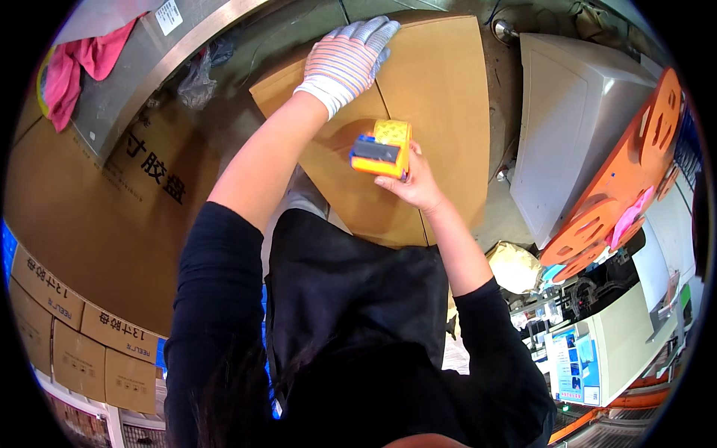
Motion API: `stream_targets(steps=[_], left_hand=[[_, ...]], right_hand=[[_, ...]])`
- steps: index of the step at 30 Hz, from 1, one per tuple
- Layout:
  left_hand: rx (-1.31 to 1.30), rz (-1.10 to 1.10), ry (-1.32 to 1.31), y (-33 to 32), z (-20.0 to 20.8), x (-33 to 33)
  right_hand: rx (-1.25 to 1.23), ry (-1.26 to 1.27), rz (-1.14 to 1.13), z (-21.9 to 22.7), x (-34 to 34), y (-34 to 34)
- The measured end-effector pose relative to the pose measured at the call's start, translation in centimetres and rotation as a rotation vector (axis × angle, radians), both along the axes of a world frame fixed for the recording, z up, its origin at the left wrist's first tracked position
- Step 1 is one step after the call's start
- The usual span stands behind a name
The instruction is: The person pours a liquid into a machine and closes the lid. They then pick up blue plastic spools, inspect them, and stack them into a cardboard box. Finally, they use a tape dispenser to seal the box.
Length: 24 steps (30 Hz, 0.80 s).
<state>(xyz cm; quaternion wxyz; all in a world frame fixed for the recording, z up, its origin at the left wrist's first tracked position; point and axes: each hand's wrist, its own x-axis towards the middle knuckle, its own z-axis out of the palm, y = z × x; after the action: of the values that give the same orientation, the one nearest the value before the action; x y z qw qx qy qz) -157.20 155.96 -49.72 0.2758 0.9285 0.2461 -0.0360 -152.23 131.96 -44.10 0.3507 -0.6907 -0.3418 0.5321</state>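
Two hands work over a closed cardboard carton (441, 97) on a grey concrete floor: the gloved left hand (345, 61) presses flat and spread on its flap, the bare right hand (415, 181) grips a yellow tape dispenser (382, 148) at the seam. Stacked boxes (82, 336) stand left, orange reels (612, 194) right.

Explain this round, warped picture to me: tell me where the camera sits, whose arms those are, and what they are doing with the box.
The camera is worn on a person's head and looks down through a fisheye lens, so straight edges bend. Both arms are that person's own. The left hand, in a striped work glove, presses flat on the closed flaps of a brown cardboard box. The bare right hand holds a yellow-orange tape dispenser against the box top near the seam. More stacked cartons stand at the left, and orange plastic reels at the right.
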Motion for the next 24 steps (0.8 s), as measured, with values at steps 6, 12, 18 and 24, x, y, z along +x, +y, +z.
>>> stream_targets(steps=[6, 12, 18, 24], left_hand=[[-0.124, 0.134, -0.349, 0.1, 3.5, -2.2], [-0.814, 0.243, -0.126, -1.4, 7.1, -8.5], [-1.345, 0.591, 0.382, -3.9, 6.8, -8.3], [-1.531, 0.8, 0.505, -4.8, 7.6, -5.8]], right_hand=[[0.042, 0.112, 0.12, -0.6, 0.7, -0.3], [0.058, 0.159, 0.138, -0.8, 1.3, -0.2], [0.127, 0.066, 0.262, -1.2, 1.5, -0.3], [0.12, -0.025, 0.347, -1.2, 1.1, -0.3]])
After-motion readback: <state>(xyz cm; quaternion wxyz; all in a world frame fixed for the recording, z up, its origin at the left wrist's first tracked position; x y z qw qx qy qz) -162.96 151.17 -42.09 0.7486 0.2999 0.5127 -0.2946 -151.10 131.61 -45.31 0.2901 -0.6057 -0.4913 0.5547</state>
